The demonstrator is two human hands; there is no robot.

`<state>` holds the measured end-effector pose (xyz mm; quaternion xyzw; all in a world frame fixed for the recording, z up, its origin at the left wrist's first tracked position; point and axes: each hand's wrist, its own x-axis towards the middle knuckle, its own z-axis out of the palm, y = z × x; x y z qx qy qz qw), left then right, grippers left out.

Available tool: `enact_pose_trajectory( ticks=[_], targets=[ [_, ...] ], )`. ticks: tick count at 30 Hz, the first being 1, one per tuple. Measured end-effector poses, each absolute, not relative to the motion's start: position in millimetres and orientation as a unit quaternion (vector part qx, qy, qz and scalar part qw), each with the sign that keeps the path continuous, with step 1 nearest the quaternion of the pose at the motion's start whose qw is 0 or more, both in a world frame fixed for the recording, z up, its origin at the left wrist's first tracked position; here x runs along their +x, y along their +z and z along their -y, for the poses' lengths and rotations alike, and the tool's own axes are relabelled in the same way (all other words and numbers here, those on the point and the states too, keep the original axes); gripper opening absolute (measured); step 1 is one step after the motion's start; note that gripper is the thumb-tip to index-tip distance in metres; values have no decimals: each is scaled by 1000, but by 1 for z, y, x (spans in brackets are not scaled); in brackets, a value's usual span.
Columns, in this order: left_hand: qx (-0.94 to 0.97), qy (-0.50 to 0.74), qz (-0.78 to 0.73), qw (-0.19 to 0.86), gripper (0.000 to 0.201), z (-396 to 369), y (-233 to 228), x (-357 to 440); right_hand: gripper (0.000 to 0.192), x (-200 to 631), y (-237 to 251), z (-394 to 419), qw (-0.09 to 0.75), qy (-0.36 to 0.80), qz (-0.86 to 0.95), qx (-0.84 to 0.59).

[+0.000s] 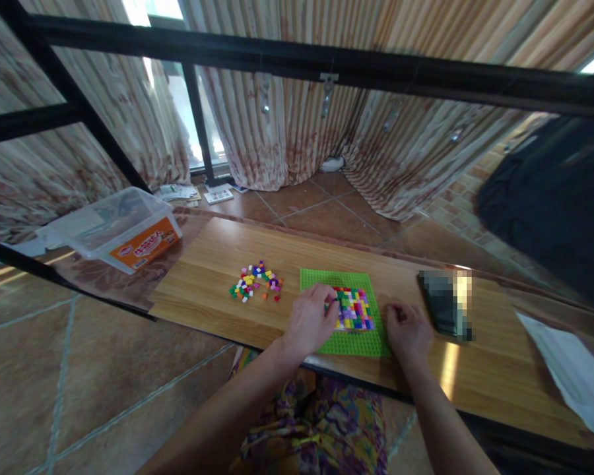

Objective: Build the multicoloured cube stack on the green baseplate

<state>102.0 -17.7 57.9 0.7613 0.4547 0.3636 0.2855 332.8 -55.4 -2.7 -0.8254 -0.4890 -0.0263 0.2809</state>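
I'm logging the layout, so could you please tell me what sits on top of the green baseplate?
On the green baseplate sits a patch of multicoloured small bricks. The left hand covers the patch's left edge and the plate beneath it.

My left hand [309, 318] bare, no ring, no watch. My right hand [406, 330] bare too, wrist plain. Both forearms uncovered, no sleeves in view up to frame edge. At 6 o'clock, my lap: garment [317, 422] in busy floral print, purple ground, yellow and green swirls, soft folds.
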Motion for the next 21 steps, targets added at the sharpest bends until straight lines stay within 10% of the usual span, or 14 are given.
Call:
enact_pose_trajectory(
  ticks=[21],
  targets=[
    [806, 344, -413, 249, 21, 17, 54, 98, 34, 335, -6, 55, 292, -36, 498, -816]
  ],
)
